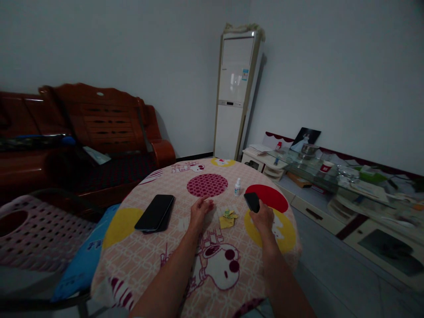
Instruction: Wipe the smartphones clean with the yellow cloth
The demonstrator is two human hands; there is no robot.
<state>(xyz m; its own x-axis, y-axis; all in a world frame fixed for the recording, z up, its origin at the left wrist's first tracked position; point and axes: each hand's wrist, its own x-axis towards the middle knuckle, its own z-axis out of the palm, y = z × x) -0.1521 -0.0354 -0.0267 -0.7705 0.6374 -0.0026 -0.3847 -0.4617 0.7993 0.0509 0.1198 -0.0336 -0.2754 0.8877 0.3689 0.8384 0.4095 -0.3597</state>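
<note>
My right hand (263,217) grips a black smartphone (252,202) by its near end, at the right side of the round table. The phone's dark face is up. My left hand (200,211) rests on the patterned tablecloth (185,203), fingers loosely bent and apart, with nothing seen in them. Between the hands lies a crumpled yellow cloth (227,220). A small white bottle (237,187) stands upright just beyond it, left of the phone. To the left, a black tablet (155,213) lies flat on another dark, flat thing that is mostly hidden.
A wooden sofa (109,119) stands behind on the left, a chair with a blue cushion (88,251) beside the table. At the back is a tall white air conditioner (230,88). A low cabinet (308,212) with a cluttered glass top runs along the right.
</note>
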